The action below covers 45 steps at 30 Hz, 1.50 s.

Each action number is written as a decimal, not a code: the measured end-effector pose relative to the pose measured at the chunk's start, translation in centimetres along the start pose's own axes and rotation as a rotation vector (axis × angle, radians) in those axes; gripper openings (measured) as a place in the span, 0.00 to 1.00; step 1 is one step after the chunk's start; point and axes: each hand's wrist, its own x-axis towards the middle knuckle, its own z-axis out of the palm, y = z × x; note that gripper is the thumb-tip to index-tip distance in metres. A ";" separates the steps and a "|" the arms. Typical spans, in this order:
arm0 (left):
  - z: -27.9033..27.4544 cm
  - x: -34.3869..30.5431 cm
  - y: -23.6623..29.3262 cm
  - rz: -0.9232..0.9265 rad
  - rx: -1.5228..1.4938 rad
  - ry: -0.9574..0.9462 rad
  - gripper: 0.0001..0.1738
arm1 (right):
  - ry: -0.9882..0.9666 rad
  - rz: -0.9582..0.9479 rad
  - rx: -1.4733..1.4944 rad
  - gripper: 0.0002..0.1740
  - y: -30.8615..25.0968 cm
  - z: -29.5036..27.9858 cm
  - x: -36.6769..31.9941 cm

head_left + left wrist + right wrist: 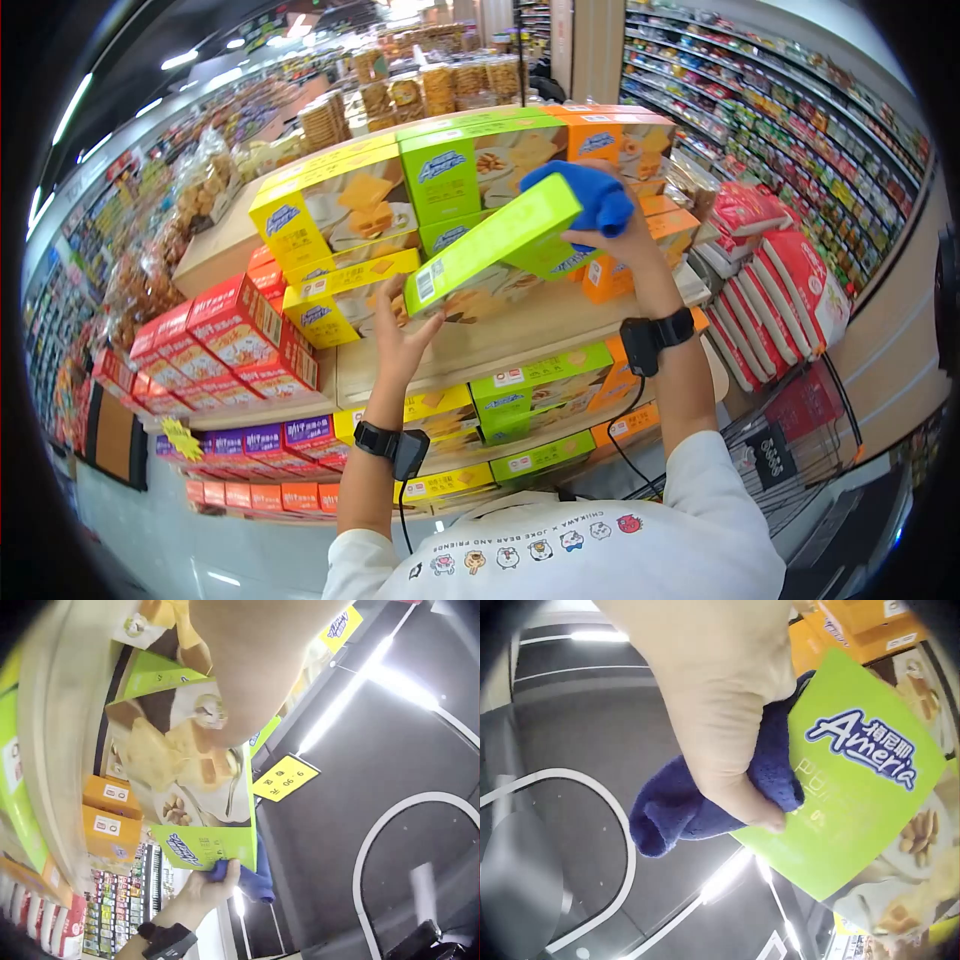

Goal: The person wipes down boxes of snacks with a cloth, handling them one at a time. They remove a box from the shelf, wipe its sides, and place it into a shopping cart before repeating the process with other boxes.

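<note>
A green biscuit box (500, 240) is held tilted in front of the shelf, its left end lower in the head view. My left hand (402, 328) grips that end, thumb and fingers spread around it. At the raised right end, my right hand (622, 243) holds a bunched blue cloth (598, 200) against the box. In the right wrist view the thumb of my right hand (720, 727) lies on the green end panel, with the cloth (671, 806) bunched under the hand. Behind the box stand more green boxes (440, 175) in a stack.
Yellow boxes (330, 205) stand left of the green ones, orange boxes (640, 140) right. Red boxes (235, 325) fill the shelf's left side, with more boxes on lower tiers. Red-and-white bags (800, 280) and a wire cart (800, 430) stand at right.
</note>
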 end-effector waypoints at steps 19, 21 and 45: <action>-2.8 0.0 -1.5 -0.045 0.376 -0.175 0.40 | 0.063 0.577 0.281 0.32 9.1 6.0 -9.2; -2.7 0.4 -0.9 -0.067 0.458 -0.202 0.35 | 0.054 0.463 0.038 0.30 9.6 6.3 -9.3; -2.0 -0.4 -0.8 -0.021 0.496 -0.121 0.36 | -0.535 -0.230 -0.392 0.40 -2.3 17.3 -5.3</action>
